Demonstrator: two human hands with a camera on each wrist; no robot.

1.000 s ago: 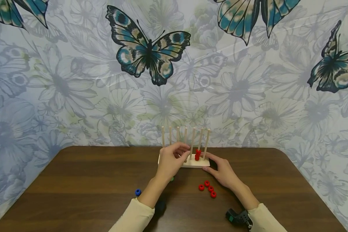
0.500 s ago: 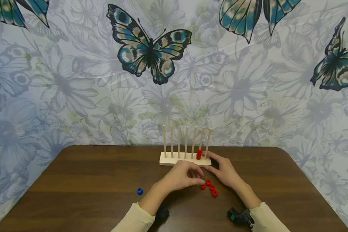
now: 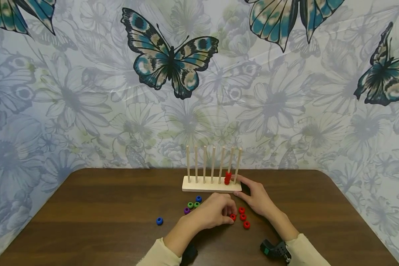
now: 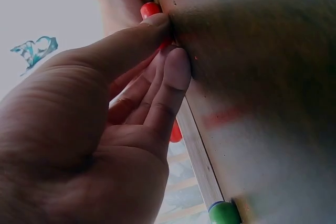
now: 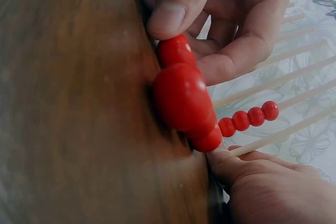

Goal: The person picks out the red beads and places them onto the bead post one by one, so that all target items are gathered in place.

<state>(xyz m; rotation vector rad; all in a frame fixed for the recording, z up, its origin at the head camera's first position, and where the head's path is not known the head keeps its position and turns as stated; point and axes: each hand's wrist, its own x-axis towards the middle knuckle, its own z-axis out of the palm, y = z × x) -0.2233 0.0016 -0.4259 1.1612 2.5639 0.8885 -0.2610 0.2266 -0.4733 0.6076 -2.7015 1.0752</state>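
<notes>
My left hand (image 3: pixel 216 211) is low over the table, thumb and fingertips pinching a loose red bead (image 3: pixel 233 217). In the left wrist view the fingers mostly hide that bead. Three more red beads (image 3: pixel 243 217) lie just to its right. Behind them stands a wooden peg rack (image 3: pixel 199 187) with several upright pegs. Several red beads (image 5: pixel 248 118) are stacked on the second peg from the right; the other pegs are bare. My right hand (image 3: pixel 255 195) grips the right end of the rack's base, thumb in front and fingers reaching behind.
Left of the left hand lie green beads (image 3: pixel 190 205), a purple bead (image 3: pixel 186 210) and a blue bead (image 3: pixel 198 198). Another blue bead (image 3: pixel 159 221) sits apart farther left. A butterfly-patterned cloth (image 3: pixel 173 122) hangs behind the table (image 3: pixel 113 207).
My left hand has come down from the rack's pegs toward the front, to the loose red beads, and now pinches one. The right hand has stayed at the rack's right end.
</notes>
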